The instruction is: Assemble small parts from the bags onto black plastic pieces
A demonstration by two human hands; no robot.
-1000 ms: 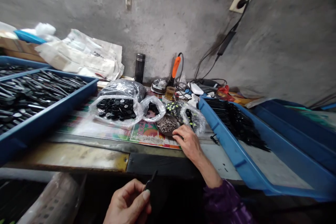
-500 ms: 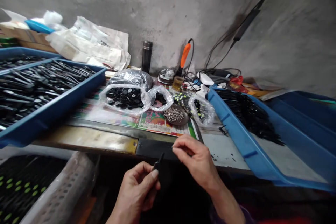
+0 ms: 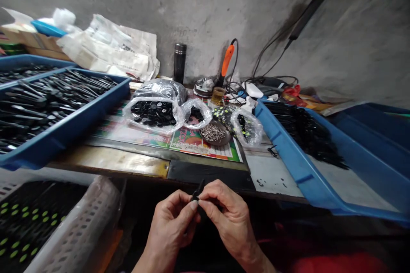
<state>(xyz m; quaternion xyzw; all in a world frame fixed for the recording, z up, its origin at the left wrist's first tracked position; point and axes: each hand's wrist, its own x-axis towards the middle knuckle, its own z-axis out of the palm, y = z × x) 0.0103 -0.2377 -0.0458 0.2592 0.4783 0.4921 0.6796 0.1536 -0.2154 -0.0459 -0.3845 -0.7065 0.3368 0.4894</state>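
Left hand (image 3: 169, 224) bare, thumbnail (image 3: 194, 205) short and rounded, and there's the right hand (image 3: 227, 211), bare past the wrist (image 3: 246, 245)!

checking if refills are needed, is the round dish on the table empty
No: small metal pieces lie heaped in the round dish, though its right side shows bare.

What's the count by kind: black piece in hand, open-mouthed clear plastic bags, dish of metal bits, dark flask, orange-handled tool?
Held black piece: 1
Open-mouthed clear plastic bags: 3
Dish of metal bits: 1
Dark flask: 1
Orange-handled tool: 1
Total: 7
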